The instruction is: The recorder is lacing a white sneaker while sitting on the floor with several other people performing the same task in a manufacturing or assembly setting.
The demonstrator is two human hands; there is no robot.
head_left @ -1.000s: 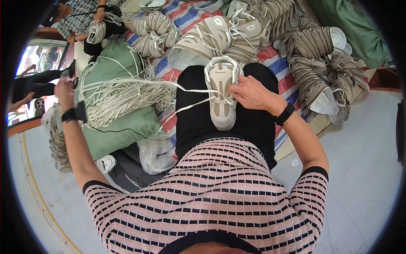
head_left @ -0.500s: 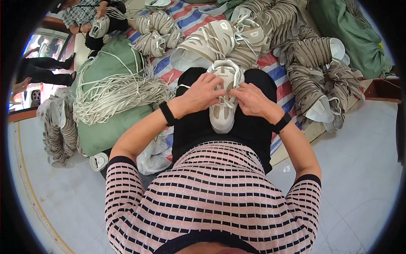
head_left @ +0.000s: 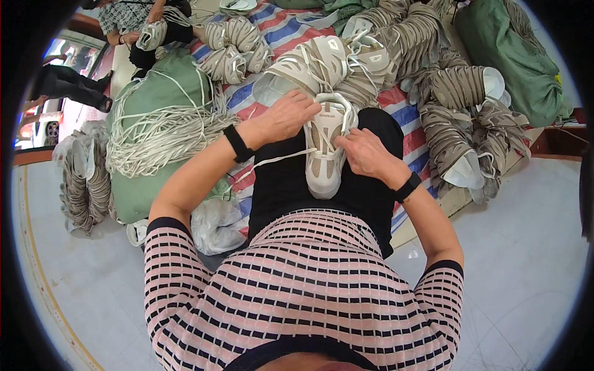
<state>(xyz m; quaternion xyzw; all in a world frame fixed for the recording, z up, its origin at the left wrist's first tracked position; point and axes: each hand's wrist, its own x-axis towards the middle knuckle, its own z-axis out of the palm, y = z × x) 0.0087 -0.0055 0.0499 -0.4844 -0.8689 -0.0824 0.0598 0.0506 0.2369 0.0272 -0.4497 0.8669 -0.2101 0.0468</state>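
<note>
A beige and white sneaker (head_left: 324,179) lies on my black-trousered lap, its toe toward me. A white shoelace (head_left: 281,159) crosses its lower eyelets, and one end trails left over my thigh. My left hand (head_left: 288,117) is closed at the upper left edge of the shoe opening; what its fingertips hold is hidden. My right hand (head_left: 369,157) pinches the lace at the eyelets on the shoe's right side.
A pile of white laces (head_left: 154,142) rests on a green sack (head_left: 148,201) at left. Stacked beige shoe uppers (head_left: 455,139) lie right and ahead on a striped sheet (head_left: 408,114). Far left, another person (head_left: 133,21) handles a shoe upper. A clear plastic bag (head_left: 216,226) sits by my left knee.
My left hand has moved left and up, off the middle of the shoe. My right hand has shifted slightly right and down. A lace end now trails out to the left.
</note>
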